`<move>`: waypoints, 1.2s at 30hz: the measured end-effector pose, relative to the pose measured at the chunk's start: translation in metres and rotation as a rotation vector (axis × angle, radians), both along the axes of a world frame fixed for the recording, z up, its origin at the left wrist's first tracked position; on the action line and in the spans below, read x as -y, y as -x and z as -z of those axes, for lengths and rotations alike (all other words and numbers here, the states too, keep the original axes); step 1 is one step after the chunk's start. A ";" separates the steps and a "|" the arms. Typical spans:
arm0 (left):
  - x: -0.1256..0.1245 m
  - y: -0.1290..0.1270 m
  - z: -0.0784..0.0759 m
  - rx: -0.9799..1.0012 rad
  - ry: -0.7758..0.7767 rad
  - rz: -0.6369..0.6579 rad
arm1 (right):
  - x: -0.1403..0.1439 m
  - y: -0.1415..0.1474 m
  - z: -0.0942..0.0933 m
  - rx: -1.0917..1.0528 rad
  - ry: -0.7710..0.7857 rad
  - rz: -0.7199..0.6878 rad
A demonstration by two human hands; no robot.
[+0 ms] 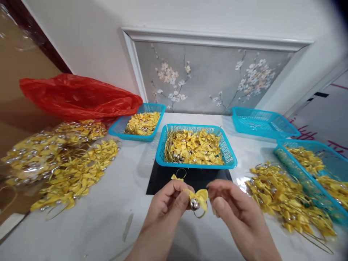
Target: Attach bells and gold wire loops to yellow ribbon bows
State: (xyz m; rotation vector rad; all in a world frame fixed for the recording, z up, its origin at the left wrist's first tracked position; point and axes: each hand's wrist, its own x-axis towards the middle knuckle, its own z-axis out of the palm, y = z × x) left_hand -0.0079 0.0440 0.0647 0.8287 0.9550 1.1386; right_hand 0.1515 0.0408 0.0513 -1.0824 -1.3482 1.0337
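My left hand (171,201) pinches a yellow ribbon bow (202,197) with a shiny silver bell at its centre and a gold cord loop hanging below. Just right of the bow is my right hand (236,210), its fingers curved and the thumb a little apart from the forefinger, with nothing visible between them. Beyond my left fingers a bit of yellow ribbon (176,177) and a thin gold cord loop show; whether they belong to the held bow I cannot tell. In front of both hands stands a blue basket (195,166) full of similar bows with bells.
A black mat (154,181) lies under the middle basket. Bow piles (81,174) lie left, by a red plastic bag (81,98) and another blue basket (133,137). At right are a bow pile (282,199), a filled basket (299,181) and a blue tray (258,123).
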 end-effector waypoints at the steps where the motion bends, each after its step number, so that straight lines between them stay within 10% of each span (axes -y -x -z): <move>1: 0.000 0.000 -0.001 -0.021 -0.004 0.003 | -0.001 0.001 -0.002 -0.036 0.082 -0.066; 14: 0.001 0.009 -0.009 -0.187 -0.114 -0.042 | -0.009 0.004 -0.004 0.018 0.159 -0.141; 36: -0.019 0.014 0.009 -0.176 0.199 0.086 | -0.024 0.010 0.017 -0.041 0.369 -0.223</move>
